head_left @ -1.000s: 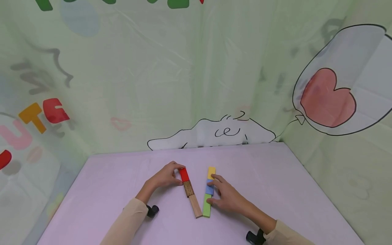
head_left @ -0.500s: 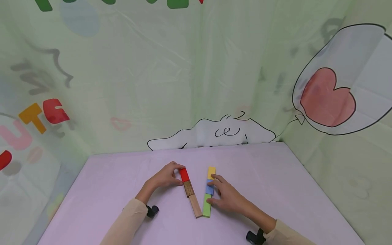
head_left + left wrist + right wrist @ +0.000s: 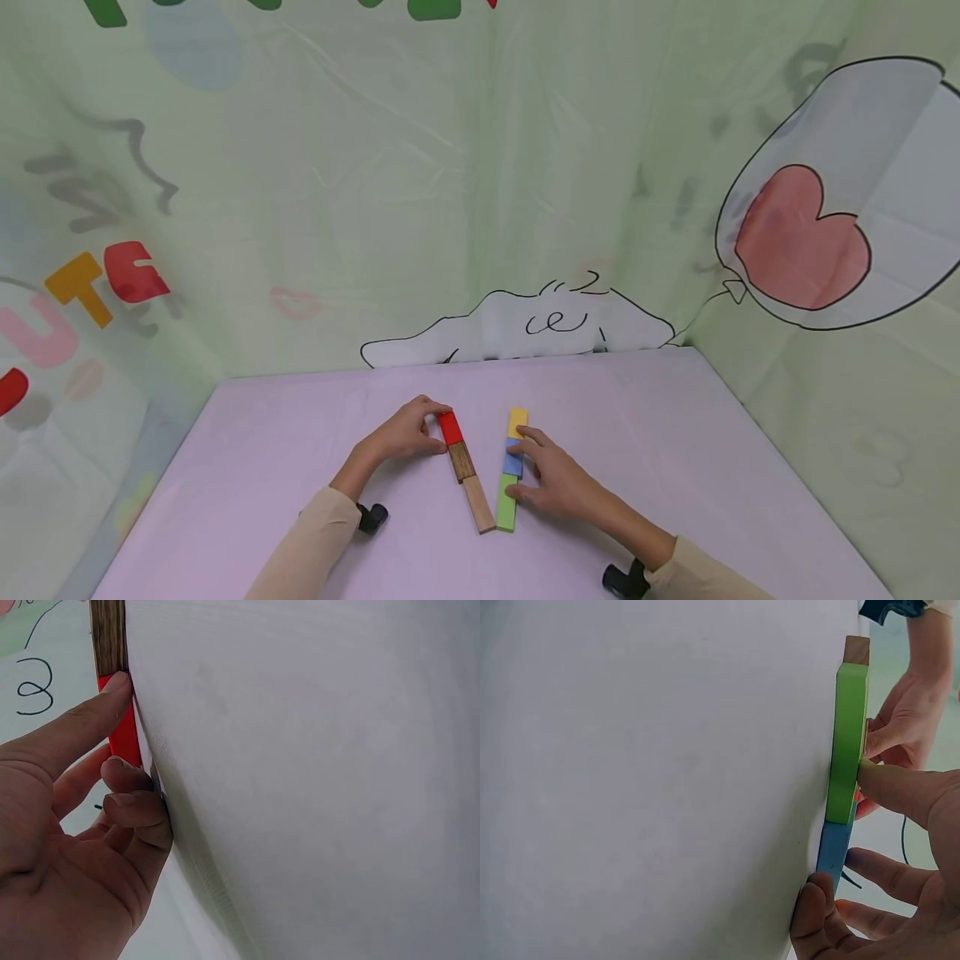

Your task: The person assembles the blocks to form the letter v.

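Observation:
Two rows of small blocks form a V on the table [image 3: 615, 417]. The left row has a red block [image 3: 451, 428], a dark wooden block [image 3: 461, 463] and a light wooden block [image 3: 479, 505]. A yellow block [image 3: 518, 419], a blue block [image 3: 513, 464] and a green block [image 3: 507, 514] make up the right row. My left hand [image 3: 407, 428] pinches the red block, thumb by its joint with the dark block, index finger at its far end. Fingertips of my right hand [image 3: 561, 481] rest on the right row, the thumb on the green block.
Black wrist cameras, one by the left sleeve [image 3: 307, 546] and one by the right sleeve [image 3: 705, 575], sit close to the tabletop. A printed curtain [image 3: 375, 208] stands behind the table and on both sides.

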Motion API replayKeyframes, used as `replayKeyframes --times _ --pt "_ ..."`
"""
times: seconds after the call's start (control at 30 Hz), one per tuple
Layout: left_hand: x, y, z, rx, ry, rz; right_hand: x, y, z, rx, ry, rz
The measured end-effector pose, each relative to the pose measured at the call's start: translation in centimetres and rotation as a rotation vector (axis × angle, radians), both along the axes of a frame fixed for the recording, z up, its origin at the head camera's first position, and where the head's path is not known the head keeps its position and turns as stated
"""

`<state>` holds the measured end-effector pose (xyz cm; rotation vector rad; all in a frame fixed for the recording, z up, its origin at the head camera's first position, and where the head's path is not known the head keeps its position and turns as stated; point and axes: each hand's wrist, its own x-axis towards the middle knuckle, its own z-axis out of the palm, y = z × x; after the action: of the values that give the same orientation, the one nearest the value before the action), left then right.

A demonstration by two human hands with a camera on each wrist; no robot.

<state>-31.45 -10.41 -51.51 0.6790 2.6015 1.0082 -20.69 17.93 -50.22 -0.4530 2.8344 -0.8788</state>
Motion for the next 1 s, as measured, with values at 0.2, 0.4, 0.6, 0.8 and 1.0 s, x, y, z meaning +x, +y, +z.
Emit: replayKeyframes --times 0.2,0.4,0.6,0.8,1.0 --pt "0.1 0.0 0.1 -0.006 0.004 0.001 0.0 -0.1 0.1 0.016 -0.007 -0.005" --pt "0.3 0.0 0.2 -0.004 -0.005 -0.001 0.0 0.0 0.2 0.028 0.003 -0.010" --pt "0.9 -0.2 0.5 -0.039 -0.008 -0.001 -0.1 -0.1 0.6 0.055 0.030 0.026" --pt "1.7 -0.5 1.2 -0.051 0.005 -0.016 -0.1 -0.3 0.8 0.094 0.043 0.034" --pt "2.6 -0.7 2.0 -0.098 0.087 -0.027 -0.1 -0.2 1.4 0.111 0.041 0.028"
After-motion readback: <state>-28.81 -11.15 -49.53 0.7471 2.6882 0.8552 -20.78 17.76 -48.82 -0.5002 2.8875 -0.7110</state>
